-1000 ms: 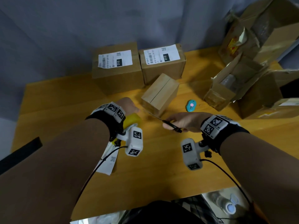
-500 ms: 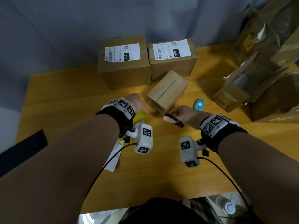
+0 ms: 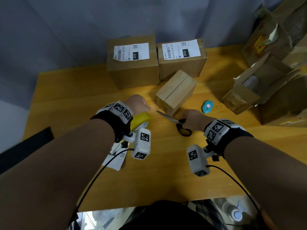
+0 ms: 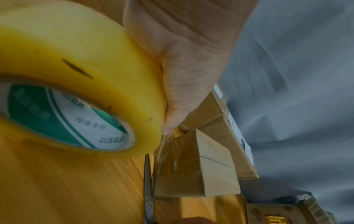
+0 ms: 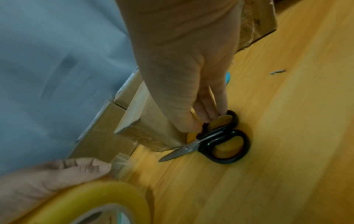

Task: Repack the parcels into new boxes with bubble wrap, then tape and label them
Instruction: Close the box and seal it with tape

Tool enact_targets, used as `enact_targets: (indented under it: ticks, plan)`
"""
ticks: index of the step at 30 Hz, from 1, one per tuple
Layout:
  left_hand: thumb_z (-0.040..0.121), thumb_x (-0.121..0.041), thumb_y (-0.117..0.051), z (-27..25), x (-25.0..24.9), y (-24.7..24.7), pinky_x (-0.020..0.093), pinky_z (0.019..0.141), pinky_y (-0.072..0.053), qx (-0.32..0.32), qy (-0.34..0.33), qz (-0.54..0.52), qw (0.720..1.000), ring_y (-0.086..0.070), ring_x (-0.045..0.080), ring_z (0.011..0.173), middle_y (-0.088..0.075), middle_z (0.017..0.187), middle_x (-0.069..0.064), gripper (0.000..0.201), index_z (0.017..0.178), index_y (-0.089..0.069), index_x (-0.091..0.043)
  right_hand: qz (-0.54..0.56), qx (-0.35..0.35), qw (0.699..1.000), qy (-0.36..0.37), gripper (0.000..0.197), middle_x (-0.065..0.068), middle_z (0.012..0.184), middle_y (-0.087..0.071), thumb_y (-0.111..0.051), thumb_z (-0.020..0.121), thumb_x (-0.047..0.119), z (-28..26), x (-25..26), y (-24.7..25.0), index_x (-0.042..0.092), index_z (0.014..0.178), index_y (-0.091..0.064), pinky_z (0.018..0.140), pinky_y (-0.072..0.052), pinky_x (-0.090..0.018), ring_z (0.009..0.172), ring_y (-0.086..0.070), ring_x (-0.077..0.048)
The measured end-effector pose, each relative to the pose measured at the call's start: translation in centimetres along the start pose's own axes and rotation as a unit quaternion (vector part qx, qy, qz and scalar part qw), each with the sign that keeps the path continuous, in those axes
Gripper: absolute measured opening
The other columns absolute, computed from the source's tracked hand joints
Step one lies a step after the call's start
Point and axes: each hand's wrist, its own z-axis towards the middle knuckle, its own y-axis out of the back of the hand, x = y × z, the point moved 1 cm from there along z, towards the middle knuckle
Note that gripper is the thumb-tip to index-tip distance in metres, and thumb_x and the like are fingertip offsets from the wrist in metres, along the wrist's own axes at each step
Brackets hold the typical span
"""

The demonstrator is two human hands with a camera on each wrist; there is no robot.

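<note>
Parcel [image 3: 176,92], the unlabelled box at table centre, looks freshly taped, so I judge we're closing the taping step. At 7 o'clock my left hand [image 3: 138,103] grips the tape roll [image 3: 141,120]; at 5 o'clock my right hand [image 3: 193,119] pinches the scissors [image 3: 179,124] by one handle loop. Next I'd need both hands free for a label

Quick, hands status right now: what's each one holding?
Left hand: closed round the yellow tape roll.
Right hand: fingertips pinching the handle of the scissors, which lie on the table.
</note>
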Motion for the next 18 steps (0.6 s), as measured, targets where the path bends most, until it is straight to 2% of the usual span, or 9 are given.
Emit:
enact_targets:
  ticks: [2, 3, 5, 6, 8, 10, 11, 13, 18]
  plan:
    - [0.09, -0.026, -0.064, -0.6, 0.4, 0.2, 0.034, 0.095, -0.045, -0.02, -0.007, -0.017, 1.0, -0.056, 0.026, 0.112, -0.063, 0.118, 0.014, 0.033, 0.109, -0.065, 0.001, 0.005, -0.091, 0.996, 0.011, 0.019, -0.005, 0.071, -0.048, -0.049, 0.092, 0.022, -0.9, 0.8, 1.3, 0.008, 0.081, -0.053, 0.05, -0.032, -0.027, 0.073, -0.048, -0.025]
    - [0.09, -0.026, -0.063, -1.0, 0.7, 0.2, 0.032, 0.093, -0.043, -0.031, -0.006, -0.021, 0.999, -0.055, 0.026, 0.112, -0.062, 0.119, 0.014, 0.033, 0.11, -0.064, 0.0, 0.021, -0.148, 0.989, 0.014, 0.021, -0.004, 0.071, -0.048, -0.048, 0.093, 0.028, -1.5, 1.3, 2.1, 0.012, 0.08, -0.048, 0.055, -0.035, -0.027, 0.074, -0.049, -0.026]
    - [0.091, -0.028, -0.062, -1.6, 1.4, 0.2, 0.03, 0.089, -0.041, -0.058, -0.006, -0.031, 0.998, -0.054, 0.026, 0.113, -0.06, 0.12, 0.012, 0.032, 0.11, -0.063, -0.003, 0.015, -0.272, 0.961, 0.048, 0.025, -0.006, 0.088, -0.056, -0.046, 0.094, 0.041, -2.2, 2.7, 3.3, 0.017, 0.091, -0.052, 0.066, -0.039, -0.031, 0.086, -0.053, -0.028]
    - [0.091, -0.029, -0.061, -1.9, 1.8, 0.1, 0.03, 0.088, -0.041, -0.072, -0.01, -0.041, 0.997, -0.055, 0.025, 0.111, -0.061, 0.118, 0.011, 0.03, 0.108, -0.063, -0.004, 0.001, -0.308, 0.948, 0.077, 0.033, -0.007, 0.101, -0.056, -0.045, 0.093, 0.047, -2.1, 3.5, 3.6, 0.016, 0.1, -0.054, 0.074, -0.04, -0.033, 0.097, -0.052, -0.028]
    - [0.09, -0.027, -0.062, -2.5, 2.5, -0.1, 0.03, 0.086, -0.042, -0.094, -0.016, -0.075, 0.993, -0.056, 0.025, 0.108, -0.062, 0.113, 0.01, 0.023, 0.102, -0.064, -0.007, -0.036, -0.303, 0.946, 0.113, 0.054, -0.011, 0.129, -0.047, -0.039, 0.093, 0.056, -0.7, 4.9, 3.4, 0.014, 0.127, -0.047, 0.098, -0.033, -0.04, 0.121, -0.042, -0.029]
    - [0.09, -0.024, -0.062, -2.8, 2.9, -0.3, 0.032, 0.088, -0.044, -0.102, -0.017, -0.106, 0.989, -0.057, 0.023, 0.106, -0.064, 0.11, 0.009, 0.019, 0.1, -0.065, -0.008, -0.071, -0.256, 0.959, 0.094, 0.067, -0.014, 0.152, -0.026, -0.03, 0.096, 0.057, 1.2, 5.6, 2.6, 0.013, 0.146, -0.026, 0.115, -0.016, -0.045, 0.14, -0.022, -0.031]
    - [0.09, -0.023, -0.062, -2.9, 3.1, -0.5, 0.031, 0.088, -0.044, -0.106, -0.02, -0.118, 0.987, -0.058, 0.022, 0.105, -0.064, 0.11, 0.008, 0.017, 0.1, -0.065, -0.009, -0.092, -0.245, 0.962, 0.077, 0.068, -0.015, 0.156, -0.017, -0.026, 0.098, 0.054, 2.2, 5.7, 2.0, 0.011, 0.15, -0.018, 0.118, -0.01, -0.046, 0.144, -0.014, -0.032]
    - [0.091, -0.023, -0.06, -3.2, 3.2, -0.5, 0.028, 0.085, -0.044, -0.118, -0.024, -0.136, 0.983, -0.057, 0.019, 0.102, -0.064, 0.107, 0.005, 0.015, 0.099, -0.064, -0.01, -0.135, -0.254, 0.956, 0.055, 0.065, -0.018, 0.157, -0.012, -0.023, 0.1, 0.046, 3.5, 5.9, 0.9, 0.008, 0.151, -0.01, 0.118, -0.006, -0.05, 0.144, -0.011, -0.035]
    - [0.092, -0.025, -0.058, -3.8, 3.3, -0.1, 0.028, 0.083, -0.042, -0.136, -0.025, -0.162, 0.977, -0.052, 0.014, 0.095, -0.057, 0.098, -0.001, 0.017, 0.101, -0.062, -0.011, -0.184, -0.279, 0.942, 0.018, 0.06, -0.025, 0.153, -0.016, -0.036, 0.101, 0.032, 4.5, 7.0, 0.0, 0.003, 0.148, -0.013, 0.115, -0.011, -0.059, 0.141, -0.015, -0.042]
